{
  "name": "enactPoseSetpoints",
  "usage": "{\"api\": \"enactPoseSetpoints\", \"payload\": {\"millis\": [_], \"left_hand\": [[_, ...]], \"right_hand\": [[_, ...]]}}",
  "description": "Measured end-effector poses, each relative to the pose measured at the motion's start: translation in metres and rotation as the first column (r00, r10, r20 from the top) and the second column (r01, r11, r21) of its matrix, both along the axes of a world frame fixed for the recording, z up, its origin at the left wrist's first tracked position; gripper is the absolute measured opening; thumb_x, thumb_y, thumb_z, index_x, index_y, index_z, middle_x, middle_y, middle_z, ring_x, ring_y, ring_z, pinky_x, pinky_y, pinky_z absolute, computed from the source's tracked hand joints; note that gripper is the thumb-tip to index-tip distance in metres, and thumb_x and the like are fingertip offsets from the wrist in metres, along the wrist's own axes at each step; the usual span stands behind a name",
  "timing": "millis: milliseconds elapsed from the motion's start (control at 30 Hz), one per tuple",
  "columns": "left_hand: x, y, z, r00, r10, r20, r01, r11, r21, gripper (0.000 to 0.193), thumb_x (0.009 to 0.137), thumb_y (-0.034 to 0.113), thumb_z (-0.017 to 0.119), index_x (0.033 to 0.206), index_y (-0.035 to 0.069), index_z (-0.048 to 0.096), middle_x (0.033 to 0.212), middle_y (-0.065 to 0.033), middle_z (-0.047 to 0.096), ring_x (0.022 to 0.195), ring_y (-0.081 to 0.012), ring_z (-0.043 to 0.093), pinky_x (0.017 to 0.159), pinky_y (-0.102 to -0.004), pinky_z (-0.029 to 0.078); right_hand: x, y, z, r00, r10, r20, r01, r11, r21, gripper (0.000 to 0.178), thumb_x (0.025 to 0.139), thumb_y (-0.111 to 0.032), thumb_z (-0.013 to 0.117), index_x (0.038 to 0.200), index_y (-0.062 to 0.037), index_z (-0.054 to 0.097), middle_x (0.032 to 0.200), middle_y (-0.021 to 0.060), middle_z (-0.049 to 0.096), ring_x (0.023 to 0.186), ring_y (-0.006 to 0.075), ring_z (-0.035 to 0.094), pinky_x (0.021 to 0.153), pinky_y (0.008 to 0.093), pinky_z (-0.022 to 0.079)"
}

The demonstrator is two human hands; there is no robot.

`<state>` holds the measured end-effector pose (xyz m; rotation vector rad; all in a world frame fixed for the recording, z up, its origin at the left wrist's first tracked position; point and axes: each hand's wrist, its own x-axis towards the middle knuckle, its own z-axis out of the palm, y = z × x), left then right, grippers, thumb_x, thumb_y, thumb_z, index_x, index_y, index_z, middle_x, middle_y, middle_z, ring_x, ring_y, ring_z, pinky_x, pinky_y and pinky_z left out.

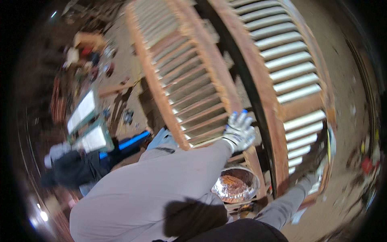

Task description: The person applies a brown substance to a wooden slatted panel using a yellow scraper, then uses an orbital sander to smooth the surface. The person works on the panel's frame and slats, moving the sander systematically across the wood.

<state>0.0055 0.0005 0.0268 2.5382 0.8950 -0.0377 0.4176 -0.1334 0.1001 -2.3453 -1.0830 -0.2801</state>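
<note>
Two wooden louvred shutter panels lie side by side with a dark gap between them. The left louvred panel (189, 80) has brown slats, and the slats of the right louvred panel (288, 60) look pale in the light. My left hand (240, 131), in a white glove with blue fingertips, rests on the left panel's inner rail near its lower end. Its fingers are stretched out and hold nothing. Beside the lower right corner of the right panel, my right hand (321, 168) reaches to the outer edge. Blur and shadow hide its fingers.
A shiny metal bowl (236, 185) with brown material inside sits below the left panel. To the left are a blue bar (127, 143), two white-topped green pieces (94, 139) and dark cloth (76, 169). Farther off, a cardboard box (89, 41) stands among clutter. A red object (366, 165) lies at right.
</note>
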Motion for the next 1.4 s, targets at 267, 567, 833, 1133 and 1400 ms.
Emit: {"api": "enactPoseSetpoints", "payload": {"millis": [267, 567, 833, 1133, 1400], "left_hand": [[-0.005, -0.005, 0.006, 1.000, 0.015, 0.023, -0.011, 0.985, -0.170, 0.048, 0.099, 0.046, 0.050, 0.130, 0.014, 0.070, 0.159, -0.0200, 0.046, 0.158, -0.0469, 0.018, 0.124, -0.0694, 0.002], [0.002, -0.002, -0.013, 0.983, 0.002, 0.185, 0.015, 0.996, -0.089, 0.048, 0.099, 0.044, 0.052, 0.128, 0.011, 0.069, 0.155, -0.0202, 0.049, 0.155, -0.0474, 0.023, 0.122, -0.0704, 0.010], [-0.020, 0.026, -0.012, 0.877, -0.364, 0.314, 0.406, 0.911, -0.078, 0.074, 0.096, 0.055, 0.055, 0.154, 0.008, 0.049, 0.160, -0.0201, 0.044, 0.157, -0.0485, 0.021, 0.125, -0.0694, 0.004], [-0.073, 0.090, -0.015, 0.622, -0.680, 0.388, 0.732, 0.681, 0.021, 0.077, 0.091, 0.047, 0.066, 0.151, 0.002, 0.049, 0.161, -0.0229, 0.041, 0.153, -0.0442, 0.032, 0.128, -0.0600, 0.015], [-0.120, 0.275, 0.016, 0.922, -0.365, 0.130, 0.347, 0.927, 0.145, 0.085, 0.097, 0.060, 0.049, 0.156, -0.001, 0.041, 0.165, -0.0260, 0.035, 0.158, -0.0422, 0.025, 0.127, -0.0632, 0.005]], "right_hand": [[-0.138, -0.030, 0.067, 0.712, -0.398, -0.579, 0.584, 0.793, 0.174, 0.029, 0.105, -0.016, 0.062, 0.131, -0.0054, 0.070, 0.122, 0.0162, 0.073, 0.107, 0.0277, 0.068, 0.099, 0.0394, 0.054], [-0.301, -0.171, 0.073, 0.931, -0.338, 0.136, 0.349, 0.935, -0.063, 0.043, 0.109, -0.020, 0.056, 0.149, -0.0045, 0.057, 0.144, 0.0241, 0.062, 0.124, 0.0393, 0.064, 0.105, 0.0443, 0.052], [-0.479, -0.215, 0.104, 0.778, -0.597, 0.195, 0.620, 0.780, -0.084, 0.044, 0.109, -0.021, 0.057, 0.150, -0.0044, 0.056, 0.145, 0.0244, 0.061, 0.125, 0.0405, 0.063, 0.105, 0.0455, 0.051], [-0.625, -0.217, 0.119, 0.642, -0.733, 0.226, 0.765, 0.633, -0.119, 0.046, 0.108, -0.021, 0.058, 0.151, -0.0044, 0.055, 0.145, 0.0248, 0.061, 0.127, 0.0418, 0.063, 0.106, 0.0469, 0.051], [-0.665, -0.186, 0.116, 0.671, -0.710, 0.215, 0.742, 0.648, -0.173, 0.048, 0.107, -0.021, 0.059, 0.151, -0.0043, 0.054, 0.146, 0.0251, 0.060, 0.128, 0.0429, 0.062, 0.107, 0.0481, 0.050]]}}
